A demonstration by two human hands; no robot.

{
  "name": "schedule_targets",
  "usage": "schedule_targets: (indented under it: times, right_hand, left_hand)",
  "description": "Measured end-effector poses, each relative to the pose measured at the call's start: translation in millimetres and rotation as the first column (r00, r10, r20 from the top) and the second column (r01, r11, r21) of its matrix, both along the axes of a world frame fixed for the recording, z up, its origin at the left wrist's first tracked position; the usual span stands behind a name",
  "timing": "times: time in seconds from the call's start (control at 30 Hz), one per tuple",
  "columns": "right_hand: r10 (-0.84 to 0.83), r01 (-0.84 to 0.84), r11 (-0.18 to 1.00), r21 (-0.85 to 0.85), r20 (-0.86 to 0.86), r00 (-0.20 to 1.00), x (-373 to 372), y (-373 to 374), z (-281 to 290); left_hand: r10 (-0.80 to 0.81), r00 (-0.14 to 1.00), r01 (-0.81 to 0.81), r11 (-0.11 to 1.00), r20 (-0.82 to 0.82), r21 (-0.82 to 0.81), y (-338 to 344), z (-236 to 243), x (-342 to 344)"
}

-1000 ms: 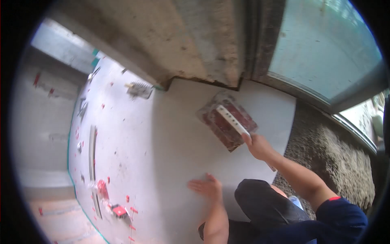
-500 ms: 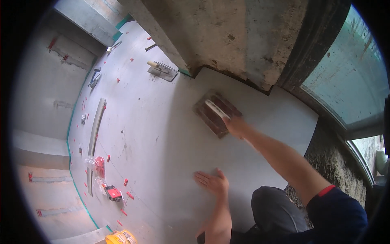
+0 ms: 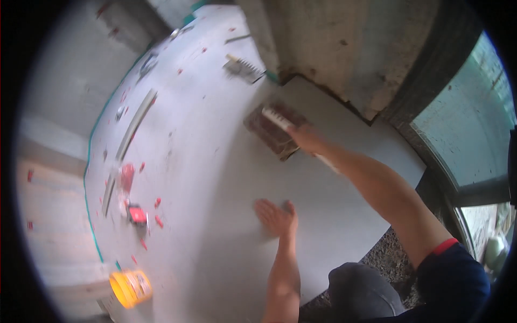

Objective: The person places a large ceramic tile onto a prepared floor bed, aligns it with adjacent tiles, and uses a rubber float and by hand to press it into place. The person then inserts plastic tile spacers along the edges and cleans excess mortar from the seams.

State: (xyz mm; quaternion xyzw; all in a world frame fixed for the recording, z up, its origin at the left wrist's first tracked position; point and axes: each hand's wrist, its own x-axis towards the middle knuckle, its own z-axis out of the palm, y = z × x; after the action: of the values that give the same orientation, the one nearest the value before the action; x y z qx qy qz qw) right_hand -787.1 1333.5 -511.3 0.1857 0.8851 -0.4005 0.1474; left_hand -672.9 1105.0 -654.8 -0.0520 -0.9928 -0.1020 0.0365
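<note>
Broad light grey floor tiling (image 3: 344, 199) runs beneath the rectangular float (image 3: 269, 132) and out on all sides of it. A bare concrete column (image 3: 344, 48) stands beyond the float, and rough grey bedding (image 3: 390, 253) shows past the tiling's edge, nearer the person and to the float's right. A long grey bar (image 3: 137, 121) lies well left of the float; a yellow bucket (image 3: 139, 284) sits farther off, left and nearer the person. The float's brown plate faces down, though blur hides whether it touches. I judge the step to be tamping or smoothing the tiling into its bed; the next move calls for a level plate, even pressure and a shift toward the tiling's edge. Just beyond the float is a notched trowel (image 3: 245, 71). The right hand (image 3: 306, 138) has its fingers wrapped around the float's white handle. The left hand (image 3: 277, 218), nearer the person than the float, grips nothing, palm down, thumb apart from the fingers. Smallest, red clips (image 3: 159, 221) lie scattered left of the float
</note>
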Motion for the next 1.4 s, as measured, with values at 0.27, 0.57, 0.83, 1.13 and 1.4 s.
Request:
schedule_targets:
  times: [0.27,0.57,0.83,1.13,1.4]
  right_hand:
    - [-0.339,0.338,0.924,-0.178,0.030,0.940,74.7,-20.9,-50.8]
    - [0.186,0.033,0.892,0.451,-0.433,0.882,226.7,-41.1,-124.8]
    - [0.208,-0.199,0.969,0.149,-0.045,0.977,292.7,-100.4,-42.0]
    - [0.460,-0.452,0.888,-0.088,0.216,0.861,260.5,-178.1,4.7]
    - [0.657,-0.687,0.720,0.099,0.225,0.720,211.0,-234.9,-44.8]
  left_hand:
    - [-0.174,0.978,0.166,0.983,0.119,0.076,-88.3,2.8,78.4]
    - [0.771,0.636,-0.756,0.630,0.028,-0.177,-202.3,-16.6,249.9]
    - [0.816,0.548,-0.783,0.578,0.186,-0.230,-223.4,-7.4,246.0]
    - [0.807,0.558,-0.805,0.583,0.191,-0.112,-227.0,5.7,251.1]
    - [0.775,0.539,-0.799,0.594,0.332,-0.090,-224.1,15.5,245.4]
